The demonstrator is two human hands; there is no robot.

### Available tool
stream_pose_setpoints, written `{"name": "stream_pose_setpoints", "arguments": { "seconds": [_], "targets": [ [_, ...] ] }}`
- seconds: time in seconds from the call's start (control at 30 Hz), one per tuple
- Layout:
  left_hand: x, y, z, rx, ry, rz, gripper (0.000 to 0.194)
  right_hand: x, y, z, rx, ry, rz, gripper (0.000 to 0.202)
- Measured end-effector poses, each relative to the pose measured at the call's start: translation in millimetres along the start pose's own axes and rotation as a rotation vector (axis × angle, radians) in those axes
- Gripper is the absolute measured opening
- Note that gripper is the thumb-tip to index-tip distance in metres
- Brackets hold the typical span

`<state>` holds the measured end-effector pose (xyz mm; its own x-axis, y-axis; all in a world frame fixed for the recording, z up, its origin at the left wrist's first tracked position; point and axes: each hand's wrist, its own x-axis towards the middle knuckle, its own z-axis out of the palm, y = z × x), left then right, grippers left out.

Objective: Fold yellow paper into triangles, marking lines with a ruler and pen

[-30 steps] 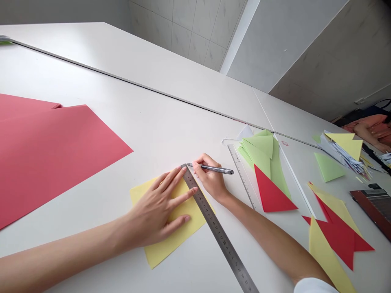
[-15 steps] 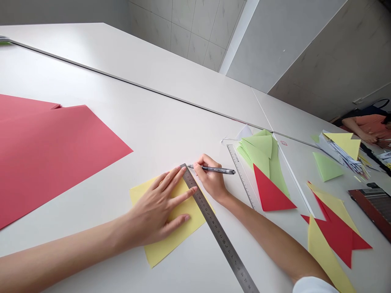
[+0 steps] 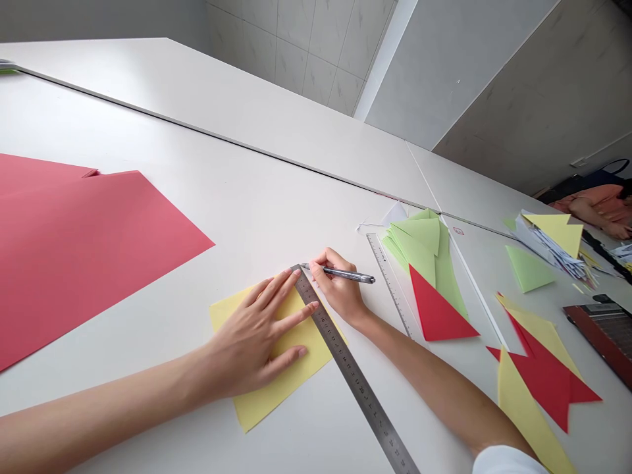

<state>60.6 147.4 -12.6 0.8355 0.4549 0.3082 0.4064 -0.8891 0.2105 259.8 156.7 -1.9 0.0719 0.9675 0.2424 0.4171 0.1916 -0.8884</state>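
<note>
Yellow sheet point(image 3: 291, 382) at lower centre of the frame, flat on the white table point(image 3: 276, 210), with a steel ruler point(image 3: 353, 375) slanting across its right side. Left hand point(image 3: 261, 336) spread over both, fingers apart, palm down, some fingertips on the ruler's upper part. Right hand point(image 3: 340, 293) just beside, fingers closed around a pen point(image 3: 350, 274), nib near the ruler's top end; hard to tell whether touching the paper. Right of centre, a clear ruler point(image 3: 392, 286), green papers point(image 3: 415, 240) and a red triangle point(image 3: 439, 313). At left, large red sheets point(image 3: 99, 257). At upper right, a person in orange point(image 3: 600, 204).
</note>
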Motion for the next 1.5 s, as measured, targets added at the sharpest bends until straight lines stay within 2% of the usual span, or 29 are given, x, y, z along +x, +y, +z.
{"name": "stream_pose_setpoints", "arguments": {
  "seconds": [0.7,1.5],
  "targets": [
    [0.1,-1.1,0.4,0.046,-0.016,0.027,0.059,-1.5,-1.8,-0.2,-0.011,0.046,-0.023,0.021],
    [0.5,-0.5,1.6,0.079,-0.032,0.02,0.063,0.2,0.4,-0.5,-0.017,0.0,-0.025,0.022]
  ]
}}
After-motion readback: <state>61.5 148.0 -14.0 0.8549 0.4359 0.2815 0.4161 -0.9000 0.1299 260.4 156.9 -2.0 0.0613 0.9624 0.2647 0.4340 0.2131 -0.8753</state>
